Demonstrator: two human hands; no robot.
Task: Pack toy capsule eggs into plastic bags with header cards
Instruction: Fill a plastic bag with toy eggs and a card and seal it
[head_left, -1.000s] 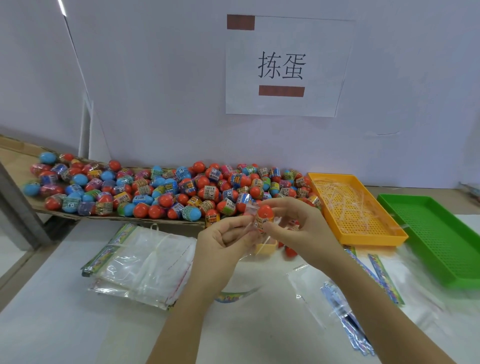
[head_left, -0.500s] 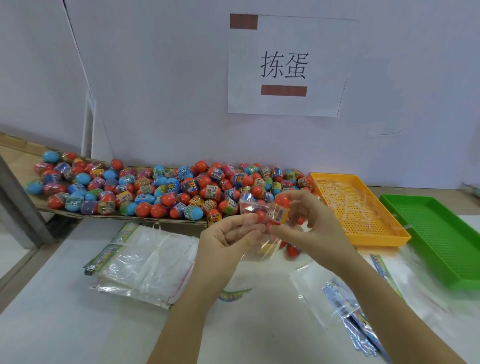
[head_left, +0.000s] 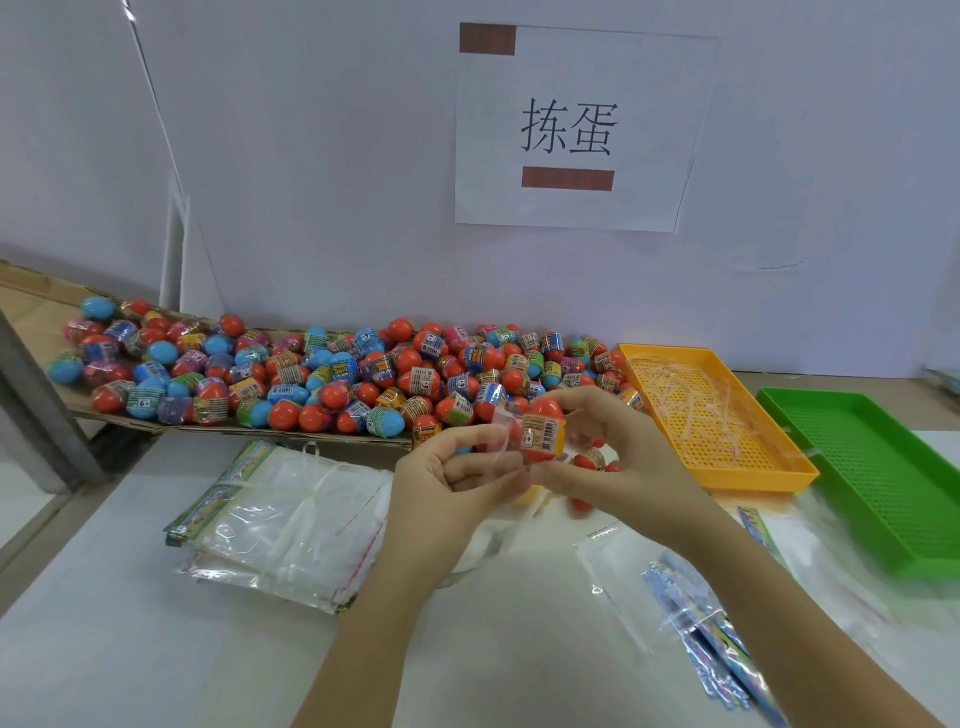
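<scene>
My right hand (head_left: 613, 457) grips a red capsule egg with a yellow label (head_left: 540, 431) above the table's middle. My left hand (head_left: 447, 483) pinches the clear plastic bag (head_left: 501, 423) around that egg. Behind them a big heap of red and blue capsule eggs (head_left: 322, 379) lies on a cardboard sheet (head_left: 218, 428). A stack of clear bags with green header cards (head_left: 291, 525) lies to the left of my hands. A few more red eggs (head_left: 592, 460) show under my right hand.
An orange perforated tray (head_left: 727, 478) holding thin plastic strips stands at the right, with a green tray (head_left: 878, 488) beyond it. Loose bags and blue header cards (head_left: 711, 639) lie under my right forearm. A white wall with a paper sign (head_left: 576, 130) closes the back.
Both hands stayed at the table's middle. The egg in my right hand has turned, its yellow label now facing me, and the bag's edge sits over it.
</scene>
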